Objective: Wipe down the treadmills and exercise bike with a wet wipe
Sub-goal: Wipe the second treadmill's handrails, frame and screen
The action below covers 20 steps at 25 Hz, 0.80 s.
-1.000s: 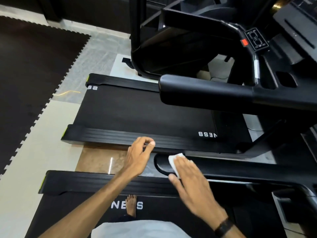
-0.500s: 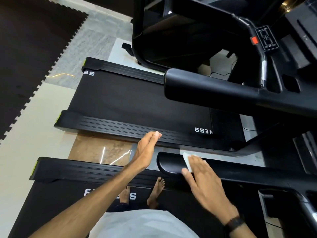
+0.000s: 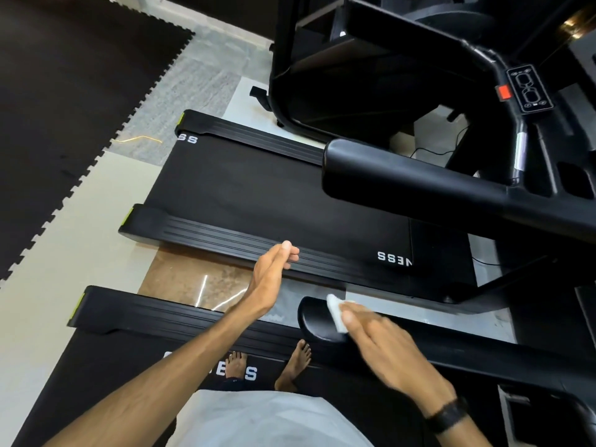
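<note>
Wipe (image 3: 335, 312) sits on end of near treadmill's handrail (image 3: 317, 324), pressed flat under right hand (image 3: 380, 346), fingers straight, no pinch. Left hand (image 3: 269, 282) hangs open, w/ nothing in it. Risk: wipe slips off rounded end, since only pressure holds it.

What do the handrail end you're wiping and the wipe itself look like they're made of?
The rounded black handrail end looks like smooth moulded plastic or dense foam, with a soft sheen. The small white folded wipe under the right hand looks like thin nonwoven cloth, matte and creased.
</note>
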Each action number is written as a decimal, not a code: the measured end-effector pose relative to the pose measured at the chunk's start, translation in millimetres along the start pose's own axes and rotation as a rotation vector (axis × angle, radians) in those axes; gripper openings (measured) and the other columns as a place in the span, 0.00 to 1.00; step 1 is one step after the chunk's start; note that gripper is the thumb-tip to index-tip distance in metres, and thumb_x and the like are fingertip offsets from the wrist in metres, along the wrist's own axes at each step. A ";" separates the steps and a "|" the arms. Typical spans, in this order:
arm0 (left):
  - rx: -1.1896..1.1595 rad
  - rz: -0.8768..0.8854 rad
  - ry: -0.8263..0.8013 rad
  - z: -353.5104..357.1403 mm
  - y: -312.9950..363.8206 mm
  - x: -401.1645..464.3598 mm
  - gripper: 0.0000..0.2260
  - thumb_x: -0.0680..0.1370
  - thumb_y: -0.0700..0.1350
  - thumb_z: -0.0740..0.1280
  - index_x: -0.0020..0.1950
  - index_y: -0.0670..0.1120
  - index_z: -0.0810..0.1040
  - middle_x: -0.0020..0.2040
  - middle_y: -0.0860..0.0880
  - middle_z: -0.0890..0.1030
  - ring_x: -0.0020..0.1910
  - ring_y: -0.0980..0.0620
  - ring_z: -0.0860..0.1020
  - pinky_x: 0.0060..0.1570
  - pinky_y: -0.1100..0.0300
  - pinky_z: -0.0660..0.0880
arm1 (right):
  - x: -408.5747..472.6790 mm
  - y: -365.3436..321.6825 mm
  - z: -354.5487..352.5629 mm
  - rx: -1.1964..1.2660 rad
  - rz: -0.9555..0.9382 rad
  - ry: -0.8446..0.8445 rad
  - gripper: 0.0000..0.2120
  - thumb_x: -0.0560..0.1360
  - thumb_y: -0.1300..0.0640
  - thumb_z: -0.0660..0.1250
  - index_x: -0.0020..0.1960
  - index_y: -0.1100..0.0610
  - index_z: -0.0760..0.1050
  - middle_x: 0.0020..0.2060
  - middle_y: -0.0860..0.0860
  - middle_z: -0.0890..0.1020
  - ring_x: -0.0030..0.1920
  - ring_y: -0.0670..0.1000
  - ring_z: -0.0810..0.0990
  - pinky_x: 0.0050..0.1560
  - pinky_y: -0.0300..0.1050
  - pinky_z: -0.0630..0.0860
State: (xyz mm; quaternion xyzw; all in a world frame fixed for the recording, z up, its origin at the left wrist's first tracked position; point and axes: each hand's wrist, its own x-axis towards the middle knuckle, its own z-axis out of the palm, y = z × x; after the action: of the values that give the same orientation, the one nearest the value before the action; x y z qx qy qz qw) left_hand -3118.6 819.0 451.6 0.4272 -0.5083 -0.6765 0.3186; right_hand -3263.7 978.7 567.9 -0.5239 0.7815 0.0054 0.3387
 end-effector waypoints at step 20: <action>0.181 -0.012 -0.110 54.4 -8.5 -1.6 0.28 0.73 0.75 0.55 0.49 0.55 0.81 0.48 0.53 0.85 0.55 0.53 0.81 0.62 0.43 0.74 | 43.0 5.7 14.6 -0.115 0.107 -0.066 0.39 0.77 0.27 0.41 0.70 0.56 0.66 0.70 0.59 0.74 0.71 0.58 0.71 0.69 0.54 0.66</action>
State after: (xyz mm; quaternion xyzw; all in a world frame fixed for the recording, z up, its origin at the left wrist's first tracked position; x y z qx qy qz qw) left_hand -3167.0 845.4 450.3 0.4195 -0.5815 -0.6522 0.2460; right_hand -3270.2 951.6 531.6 -0.4994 0.7953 0.0857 0.3327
